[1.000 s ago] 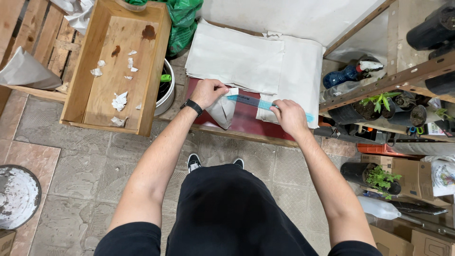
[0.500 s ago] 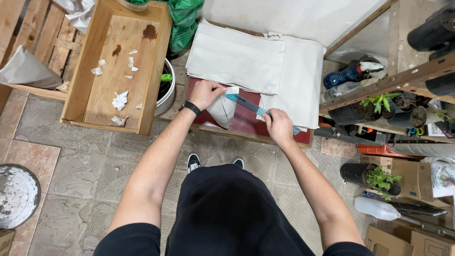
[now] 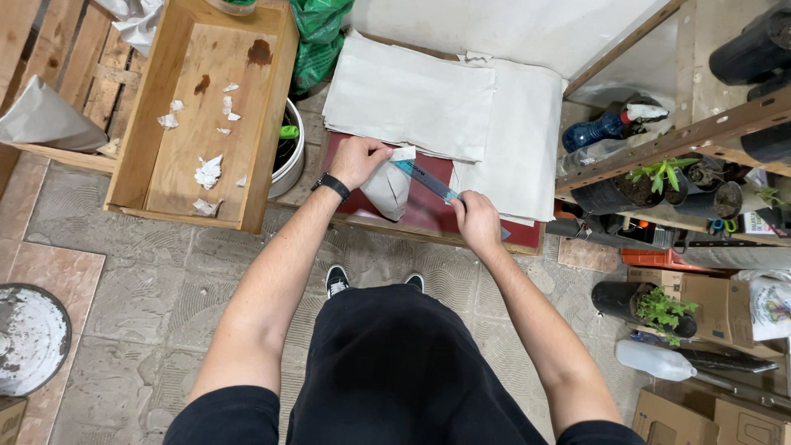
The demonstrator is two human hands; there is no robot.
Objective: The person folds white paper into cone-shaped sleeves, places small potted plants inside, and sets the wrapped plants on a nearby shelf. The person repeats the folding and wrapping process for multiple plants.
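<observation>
Wooden tray (image 3: 156, 124) holds paper scraps (image 3: 208, 171); left hand (image 3: 356, 159) clasps folded paper (image 3: 387, 188), right hand (image 3: 478, 221) grips ruler (image 3: 424, 179).

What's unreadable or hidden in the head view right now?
- Right hand: it covers the near end of the blue ruler, so the grip is hidden.
- Left hand: its fingers curl over the folded grey paper; the fold underneath is unseen.
- Metal bucket: mostly under the wooden tray; contents unclear.
- Red board: largely covered by the stacked paper sheets.
</observation>
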